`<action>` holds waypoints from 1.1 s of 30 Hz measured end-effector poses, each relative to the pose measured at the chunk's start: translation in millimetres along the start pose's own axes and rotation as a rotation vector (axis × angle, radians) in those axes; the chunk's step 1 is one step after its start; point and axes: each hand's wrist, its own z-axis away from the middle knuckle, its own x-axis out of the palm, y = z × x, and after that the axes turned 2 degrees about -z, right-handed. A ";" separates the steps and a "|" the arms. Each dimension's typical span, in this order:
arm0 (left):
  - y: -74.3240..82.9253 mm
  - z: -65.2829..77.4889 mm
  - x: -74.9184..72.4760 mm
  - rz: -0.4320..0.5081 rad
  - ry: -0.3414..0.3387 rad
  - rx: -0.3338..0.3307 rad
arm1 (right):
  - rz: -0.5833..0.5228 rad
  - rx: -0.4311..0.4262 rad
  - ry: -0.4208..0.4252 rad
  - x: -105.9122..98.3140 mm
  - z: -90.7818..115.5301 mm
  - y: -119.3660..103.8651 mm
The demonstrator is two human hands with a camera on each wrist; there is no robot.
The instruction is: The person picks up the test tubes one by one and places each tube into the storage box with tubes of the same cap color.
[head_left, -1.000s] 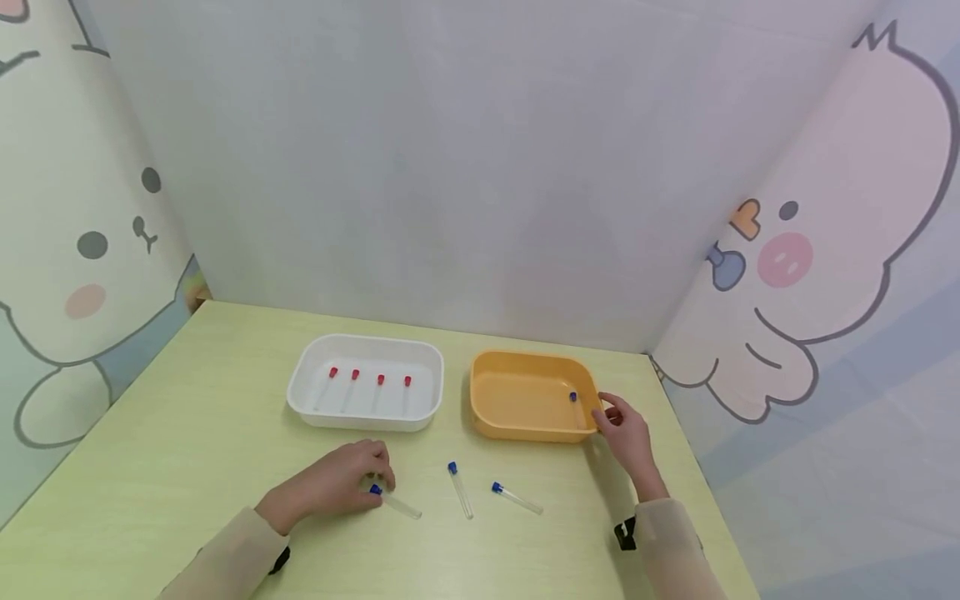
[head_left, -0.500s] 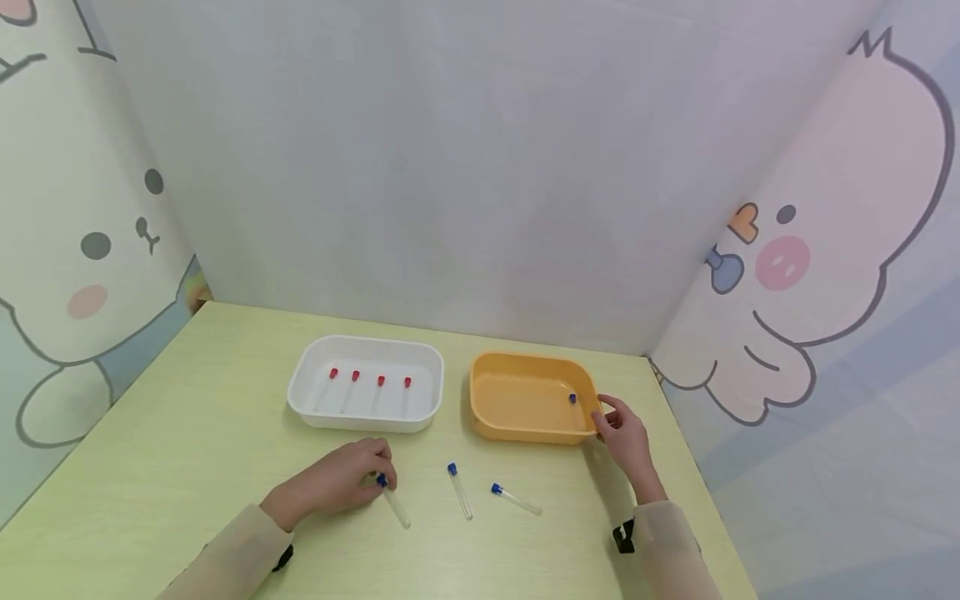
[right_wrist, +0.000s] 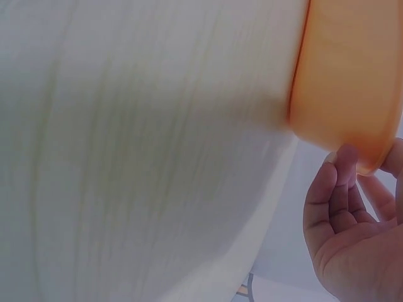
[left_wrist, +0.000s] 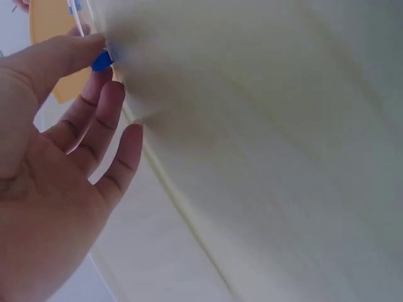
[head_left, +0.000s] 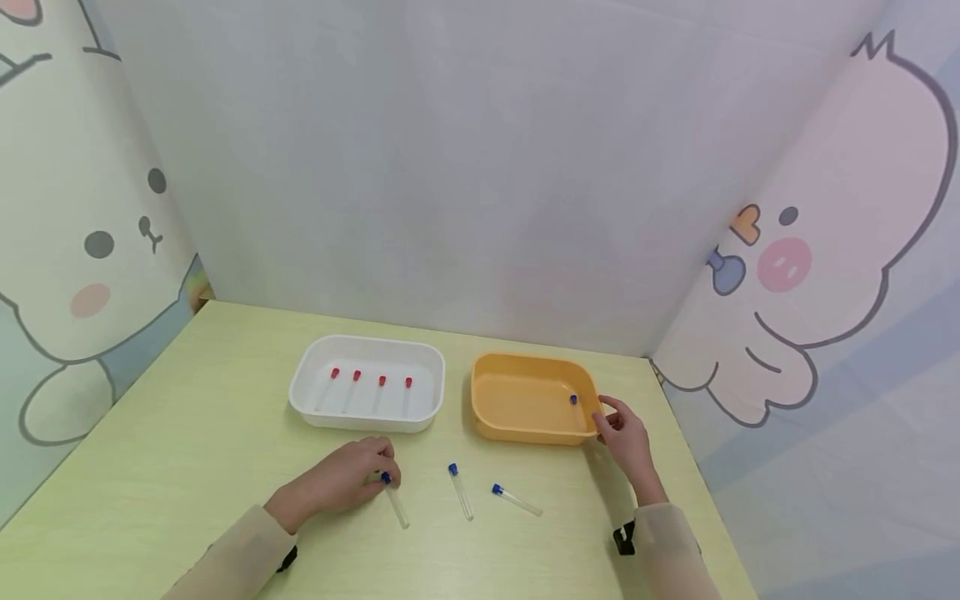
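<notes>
My left hand [head_left: 348, 477] is low over the table, left of centre. Between its thumb and forefinger it pinches the blue cap [left_wrist: 102, 61] of a clear test tube [head_left: 397, 507], whose bare end points toward me. Two more blue-capped test tubes lie to the right, one pointing nearly at me [head_left: 461, 493] and one slanted [head_left: 517, 499]. With thumb and fingers, my right hand [head_left: 626, 437] holds the near right corner of an orange tray [right_wrist: 346, 69]. Inside that tray lies one blue-capped tube [head_left: 573, 401].
Left of the orange tray stands a white tray [head_left: 367, 422] with several red-capped tubes [head_left: 381, 394] in a row. Both trays sit toward the back of the pale yellow table [head_left: 187, 433]. A curtain [head_left: 420, 167] hangs behind, with cartoon figures at either side.
The test tube at my left hand has swung round, its bare end turning from the right toward me. That hand has shifted slightly right. My right hand stays on the orange tray.
</notes>
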 end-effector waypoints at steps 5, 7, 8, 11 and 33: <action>5.8 1.0 -1.6 -0.024 -0.002 -0.077 | -0.005 0.010 -0.006 0.8 0.0 0.6; 9.3 1.8 -3.2 -0.026 -0.009 -0.127 | -0.005 0.010 -0.005 0.9 0.2 1.1; 10.9 2.4 -3.8 -0.029 -0.010 -0.147 | -0.005 0.010 -0.005 1.0 0.3 1.2; 16.5 4.6 -3.9 -0.038 -0.020 -0.214 | 0.001 0.011 -0.007 1.2 0.2 1.7; 58.8 -5.3 22.7 0.006 -0.035 -0.468 | -0.005 -0.029 0.000 -0.6 -0.9 -0.2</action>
